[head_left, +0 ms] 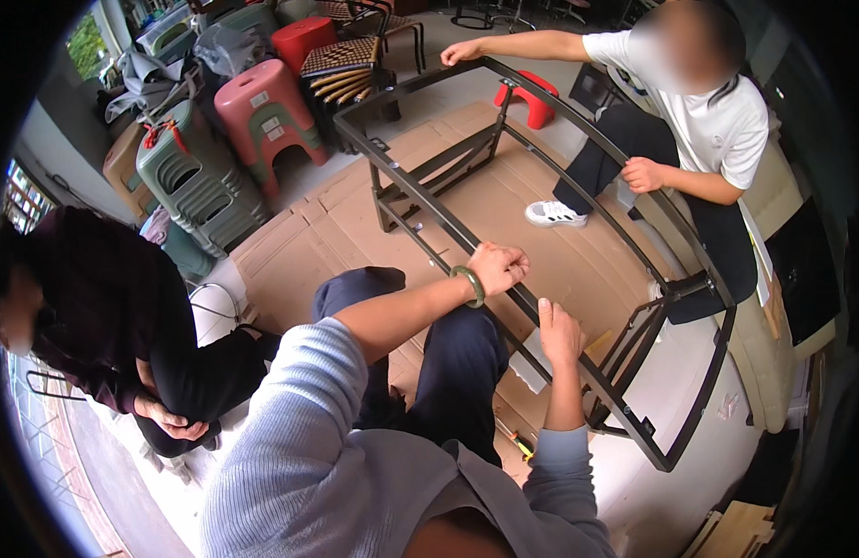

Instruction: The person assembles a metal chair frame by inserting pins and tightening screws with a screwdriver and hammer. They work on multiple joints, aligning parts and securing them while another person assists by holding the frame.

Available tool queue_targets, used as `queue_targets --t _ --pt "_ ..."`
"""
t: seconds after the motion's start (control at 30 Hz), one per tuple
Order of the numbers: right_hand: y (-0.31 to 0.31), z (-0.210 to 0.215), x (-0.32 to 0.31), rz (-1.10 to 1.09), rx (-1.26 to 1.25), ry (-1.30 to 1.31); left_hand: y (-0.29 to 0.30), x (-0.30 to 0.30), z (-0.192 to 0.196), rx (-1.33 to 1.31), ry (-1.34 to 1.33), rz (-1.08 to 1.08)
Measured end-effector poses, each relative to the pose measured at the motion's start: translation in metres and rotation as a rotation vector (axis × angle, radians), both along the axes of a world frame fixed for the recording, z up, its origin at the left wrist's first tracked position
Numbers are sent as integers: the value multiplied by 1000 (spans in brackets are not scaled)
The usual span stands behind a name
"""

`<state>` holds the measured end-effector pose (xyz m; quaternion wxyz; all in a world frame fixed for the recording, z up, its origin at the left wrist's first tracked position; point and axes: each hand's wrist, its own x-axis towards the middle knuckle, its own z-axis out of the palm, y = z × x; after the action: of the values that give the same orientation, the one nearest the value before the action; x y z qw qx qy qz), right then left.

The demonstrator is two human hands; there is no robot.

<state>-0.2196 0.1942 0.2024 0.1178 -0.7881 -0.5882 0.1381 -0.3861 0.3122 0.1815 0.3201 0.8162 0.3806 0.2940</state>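
A dark metal table frame (429, 202) stands tilted across the space in front of me, made of thin rails with crossbars. My left hand (500, 270), with a green bangle (470, 286) on its wrist, lies over the near long rail. Its fingers are curled closed, and whatever is in them is hidden. A little further right, my right hand (561, 333) is wrapped round the same rail, thumb up. Across from me, a co-worker in a white shirt has one hand (644, 175) on the far rail and the other (462, 52) at its far left corner.
Flattened cardboard (323, 237) covers the floor beneath the frame. Stacked pink (267, 107) and grey-green stools (192, 172) stand at the back left. A red stool (534, 99) sits behind the frame. A second person in dark clothes (104, 298) sits at my left. A yellow-handled tool (522, 446) lies near my legs.
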Motion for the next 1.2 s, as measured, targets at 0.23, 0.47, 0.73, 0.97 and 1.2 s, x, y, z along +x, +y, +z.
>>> queue_targets --t 0.23,0.47,0.73,0.97,1.2 --pt "6 -18 6 -4 -30 -10 -66 -107 -32 -952 -707 308" --pt "11 -25 6 -55 -13 -2 -88 -151 -26 -964 -754 278" --pt "18 -21 -1 -61 185 309 -95 -159 -20 -778 -662 59" --pt "10 21 -90 282 356 253 -110 -134 -9 -475 -301 -141" --pt "-30 27 -131 305 450 40 -125 -125 -8 -307 -167 -186"
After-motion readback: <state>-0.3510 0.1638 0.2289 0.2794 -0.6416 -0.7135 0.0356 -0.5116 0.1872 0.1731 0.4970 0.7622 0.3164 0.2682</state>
